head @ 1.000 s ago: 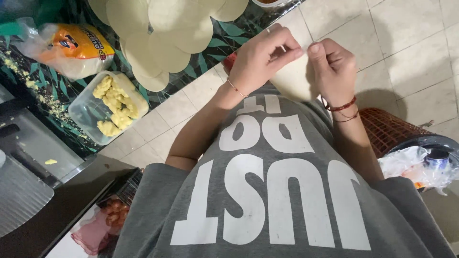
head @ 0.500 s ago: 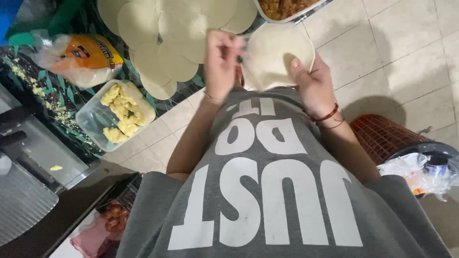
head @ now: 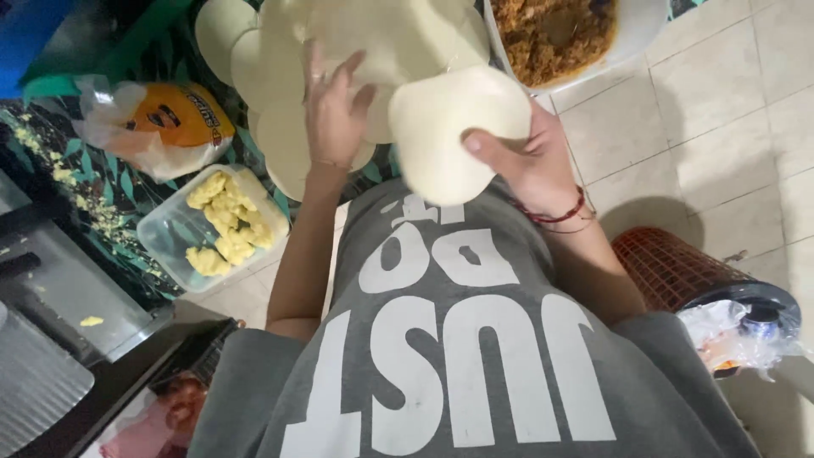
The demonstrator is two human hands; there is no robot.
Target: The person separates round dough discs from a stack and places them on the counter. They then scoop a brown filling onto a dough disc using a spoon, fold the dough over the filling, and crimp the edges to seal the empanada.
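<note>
My right hand [head: 530, 161] pinched one dough round [head: 454, 131] at centre frame, unfilled. My left hand [head: 335, 110], fingers spread, rested on the stacked rounds [head: 280, 76]. The filling bowl [head: 632, 38] at upper right sat full.

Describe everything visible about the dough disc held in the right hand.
The dough disc is a pale cream, roughly round, thin sheet that looks soft and smooth, slightly blurred. It is lifted off the table and tilted, resting on the right hand, whose thumb presses across its right edge while the fingers support it from behind. It hangs in front of the grey shirt, just below the overlapping discs laid on the table. The left hand is beside it, not clearly touching.
</note>
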